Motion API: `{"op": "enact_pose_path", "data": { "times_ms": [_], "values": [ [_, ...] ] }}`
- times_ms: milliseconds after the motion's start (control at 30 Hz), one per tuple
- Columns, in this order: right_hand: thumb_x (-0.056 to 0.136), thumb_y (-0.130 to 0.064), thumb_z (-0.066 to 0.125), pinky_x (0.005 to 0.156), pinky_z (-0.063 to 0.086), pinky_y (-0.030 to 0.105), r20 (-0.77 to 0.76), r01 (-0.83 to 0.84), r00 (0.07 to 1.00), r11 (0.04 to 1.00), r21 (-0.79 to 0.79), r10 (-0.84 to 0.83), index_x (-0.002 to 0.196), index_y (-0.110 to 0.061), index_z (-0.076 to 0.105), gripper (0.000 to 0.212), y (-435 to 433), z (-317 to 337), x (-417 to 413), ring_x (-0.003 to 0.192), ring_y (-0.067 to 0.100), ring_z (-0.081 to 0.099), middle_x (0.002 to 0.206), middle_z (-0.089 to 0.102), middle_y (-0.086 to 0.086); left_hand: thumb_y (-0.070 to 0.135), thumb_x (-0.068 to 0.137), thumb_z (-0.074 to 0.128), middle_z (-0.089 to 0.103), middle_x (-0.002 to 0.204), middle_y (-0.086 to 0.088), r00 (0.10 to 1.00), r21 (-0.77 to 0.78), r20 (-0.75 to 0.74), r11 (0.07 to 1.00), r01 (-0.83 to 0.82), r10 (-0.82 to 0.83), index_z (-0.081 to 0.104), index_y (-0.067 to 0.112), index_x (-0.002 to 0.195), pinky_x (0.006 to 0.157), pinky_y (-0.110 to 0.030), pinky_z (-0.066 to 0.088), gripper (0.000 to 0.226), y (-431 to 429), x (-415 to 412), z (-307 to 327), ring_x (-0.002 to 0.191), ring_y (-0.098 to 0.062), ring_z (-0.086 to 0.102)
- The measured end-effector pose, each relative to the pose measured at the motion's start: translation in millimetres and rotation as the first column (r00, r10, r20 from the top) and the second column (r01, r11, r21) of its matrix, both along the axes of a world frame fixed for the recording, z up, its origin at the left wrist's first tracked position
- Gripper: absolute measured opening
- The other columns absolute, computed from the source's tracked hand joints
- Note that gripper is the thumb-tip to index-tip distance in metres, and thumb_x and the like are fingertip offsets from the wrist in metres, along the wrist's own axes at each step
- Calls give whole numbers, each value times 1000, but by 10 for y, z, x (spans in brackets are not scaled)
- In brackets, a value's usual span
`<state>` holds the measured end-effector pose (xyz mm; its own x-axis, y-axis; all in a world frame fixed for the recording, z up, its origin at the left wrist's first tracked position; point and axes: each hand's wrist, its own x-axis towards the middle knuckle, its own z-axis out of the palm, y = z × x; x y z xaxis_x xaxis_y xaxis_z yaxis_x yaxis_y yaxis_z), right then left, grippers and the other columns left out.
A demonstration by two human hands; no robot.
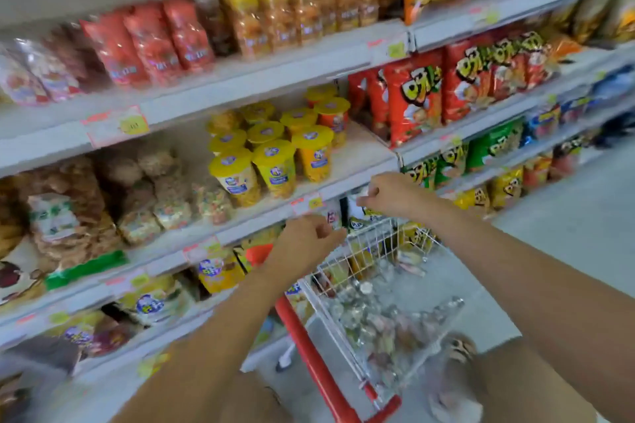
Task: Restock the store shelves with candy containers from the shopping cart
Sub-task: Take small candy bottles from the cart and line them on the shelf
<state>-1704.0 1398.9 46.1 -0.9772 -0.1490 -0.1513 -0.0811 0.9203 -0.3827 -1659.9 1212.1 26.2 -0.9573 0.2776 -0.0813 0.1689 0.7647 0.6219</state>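
Observation:
Several yellow-lidded candy cups (273,161) stand in rows on the middle shelf (357,161), with bare shelf to their right. Below, a wire shopping cart (343,288) with a red handle (309,336) holds several clear candy containers (374,319). My left hand (307,237) hovers by the cart's far left corner with its fingers loosely curled, and nothing shows in it. Above the cart's far rim, just under the shelf edge, my right hand (388,196) is also loosely curled and looks empty. The view is blurred by motion.
Red and yellow snack bags (192,34) fill the upper shelf. Red chip bags (415,96) and green ones (494,144) line the bay to the right. Bagged sweets (154,203) sit left of the cups. Grey aisle floor (567,233) stretches to the right of the cart.

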Motion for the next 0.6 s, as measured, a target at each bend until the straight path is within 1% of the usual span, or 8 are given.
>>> {"op": "enact_pose_path", "data": {
  "times_ms": [100, 200, 267, 333, 367, 433, 500, 600],
  "values": [
    [92, -19, 57, 57, 39, 25, 178, 123, 975, 990, 63, -133, 69, -11, 38, 30, 500, -753, -29, 53, 17, 40, 54, 36, 3, 32, 89, 62, 59, 93, -2, 985, -61, 162, 995, 78, -67, 55, 15, 78, 70, -26, 42, 21, 309, -161, -521, 86, -18, 59],
    [93, -20, 53, 69, 42, 28, 341, 161, 923, 983, 85, -180, 78, -12, 45, 19, 864, -1417, -1, 73, 19, 48, 70, 42, 1, 16, 87, 57, 43, 65, -3, 946, -127, 321, 988, 87, -42, 41, 17, 61, 58, -26, 35, 31, 572, -375, -1032, 54, -15, 42],
    [92, -19, 57, 70, 43, 29, 449, 193, 873, 981, 35, -188, 72, -16, 40, 27, 1020, -1766, 2, 80, 18, 53, 73, 42, -1, 19, 89, 55, 38, 63, 1, 930, -289, 366, 944, 158, -44, 45, 16, 66, 64, -27, 38, 26, 690, -474, -1426, 60, -16, 43],
    [89, -15, 63, 62, 41, 25, 550, 259, 807, 966, -6, -213, 83, -14, 46, 18, 1117, -2065, -3, 77, 17, 54, 86, 51, 1, 22, 93, 56, 53, 77, -1, 901, -362, 427, 898, 250, -79, 58, 9, 86, 74, -29, 43, 15, 745, -528, -1815, 83, -21, 55],
    [88, -13, 63, 66, 43, 27, 577, 271, 788, 962, -16, -212, 102, -10, 50, 19, 1147, -2196, -7, 86, 21, 56, 104, 54, 6, 19, 92, 59, 61, 91, -7, 878, -352, 469, 892, 284, -95, 62, 5, 96, 80, -30, 46, 15, 755, -542, -2010, 94, -24, 58],
    [88, -5, 59, 73, 48, 31, 631, 292, 750, 955, -45, -199, 130, -12, 44, 45, 1154, -2497, -22, 105, 27, 58, 133, 46, 10, 10, 90, 59, 61, 116, -15, 852, -368, 511, 868, 334, -112, 60, 1, 110, 90, -33, 47, 22, 762, -543, -2362, 109, -27, 57],
    [88, 1, 50, 69, 45, 29, 661, 262, 736, 962, -78, -147, 138, -21, 40, 56, 1072, -2762, -30, 112, 28, 57, 141, 42, 10, 1, 90, 55, 55, 127, -15, 851, -397, 500, 830, 392, -162, 56, 3, 118, 95, -33, 45, 29, 784, -544, -2661, 116, -28, 53],
    [92, -2, 48, 72, 41, 27, 679, 105, 734, 990, -89, -17, 143, -22, 36, 56, 839, -3042, -82, 119, 26, 51, 145, 38, 10, 2, 87, 56, 49, 130, -8, 857, -493, 446, 729, 475, -258, 58, 14, 123, 99, -34, 41, 38, 832, -542, -2983, 121, -27, 48]
  ]
}}
